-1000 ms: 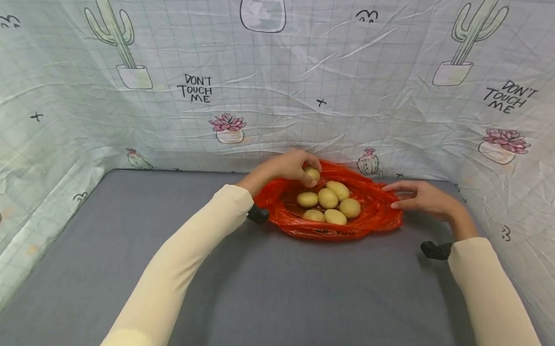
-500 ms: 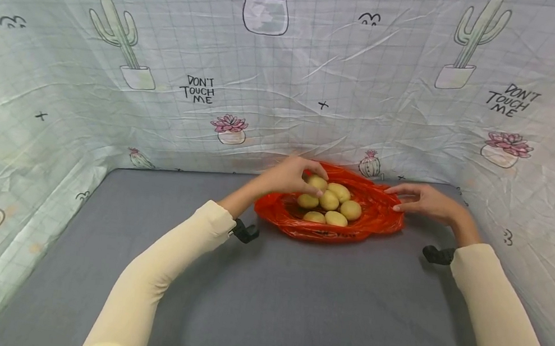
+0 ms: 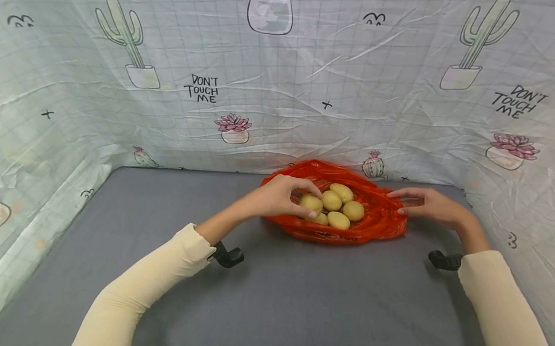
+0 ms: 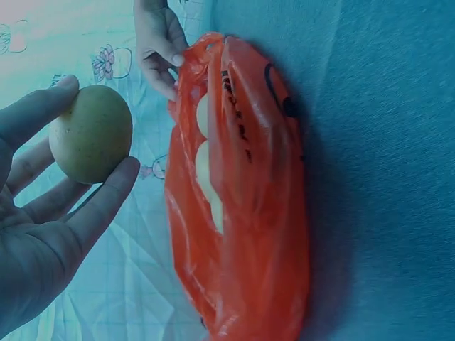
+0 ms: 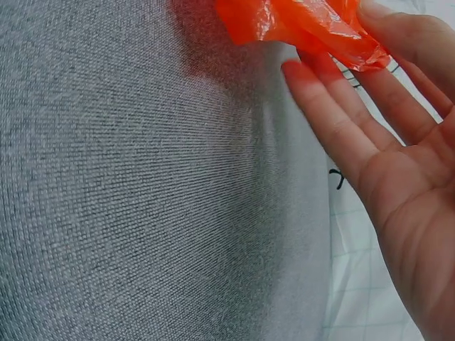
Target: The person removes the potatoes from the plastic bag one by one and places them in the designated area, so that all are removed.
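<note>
In the head view my left hand (image 3: 282, 196) holds a yellow potato (image 3: 311, 202) between thumb and fingertips, over the left part of a red plastic bag (image 3: 302, 229). Seen from the left wrist, that potato (image 4: 92, 135) is clear of the bag (image 4: 263, 199). Several more potatoes (image 3: 338, 220) lie in the bag's wide mouth. At the bag's right end my right hand (image 3: 429, 204) pinches the rim. The right wrist view has the thumb on the crumpled plastic (image 5: 313, 25) and the other fingers spread below and behind it.
The bag lies on a grey cloth-covered table (image 3: 315, 301), near its back edge. A pale sheet printed with cacti (image 3: 285, 95) hangs behind and along both sides. Each wrist wears a black strap mount (image 3: 228, 256).
My left hand has brought the potato up from the back of the bag and toward the front. The left forearm has drawn back to the left. My right hand stays at the bag's rim.
</note>
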The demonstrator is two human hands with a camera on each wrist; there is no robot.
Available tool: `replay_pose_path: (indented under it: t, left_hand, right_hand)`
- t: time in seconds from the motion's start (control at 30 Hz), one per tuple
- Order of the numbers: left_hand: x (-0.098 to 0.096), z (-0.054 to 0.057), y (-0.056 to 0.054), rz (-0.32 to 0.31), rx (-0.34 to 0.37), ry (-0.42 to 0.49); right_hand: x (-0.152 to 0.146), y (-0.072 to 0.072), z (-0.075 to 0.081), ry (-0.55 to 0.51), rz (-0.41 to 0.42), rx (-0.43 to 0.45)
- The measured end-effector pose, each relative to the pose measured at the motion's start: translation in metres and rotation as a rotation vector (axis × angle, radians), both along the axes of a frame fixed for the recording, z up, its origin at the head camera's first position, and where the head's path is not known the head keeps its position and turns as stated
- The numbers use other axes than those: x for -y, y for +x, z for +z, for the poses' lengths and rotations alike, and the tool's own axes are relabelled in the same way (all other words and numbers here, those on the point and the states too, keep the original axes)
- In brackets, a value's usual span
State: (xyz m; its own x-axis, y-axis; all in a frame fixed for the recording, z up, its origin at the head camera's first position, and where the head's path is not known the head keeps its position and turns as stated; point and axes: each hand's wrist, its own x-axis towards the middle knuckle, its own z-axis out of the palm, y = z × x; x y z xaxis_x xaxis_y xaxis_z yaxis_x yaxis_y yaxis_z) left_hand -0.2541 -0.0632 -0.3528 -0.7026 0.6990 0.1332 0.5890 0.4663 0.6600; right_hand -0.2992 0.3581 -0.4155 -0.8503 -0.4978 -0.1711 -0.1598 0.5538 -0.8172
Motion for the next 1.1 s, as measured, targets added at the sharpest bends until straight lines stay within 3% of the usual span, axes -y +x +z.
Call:
replay_pose_path:
  t: [0.13, 0.37, 0.5, 0.9, 1.1]
  left_hand:
    - [0.009, -0.005, 0.009, 0.024, 0.002, 0.015]
    - [0.021, -0.012, 0.022, 0.035, 0.022, 0.039]
    - [0.027, -0.013, 0.027, 0.044, 0.039, 0.063]
    - [0.047, -0.007, 0.043, 0.104, 0.069, 0.078]
    - [0.065, -0.003, 0.057, 0.146, 0.117, 0.101]
  right_hand:
    - [0.002, 0.002, 0.0, 0.003, 0.007, 0.002]
    - [0.004, 0.007, 0.005, 0.122, 0.083, -0.109]
    - [0.005, 0.008, 0.011, 0.145, 0.1, -0.12]
    - [0.011, 0.003, 0.019, 0.175, 0.109, -0.097]
    - [0.015, 0.0, 0.019, 0.163, 0.11, -0.092]
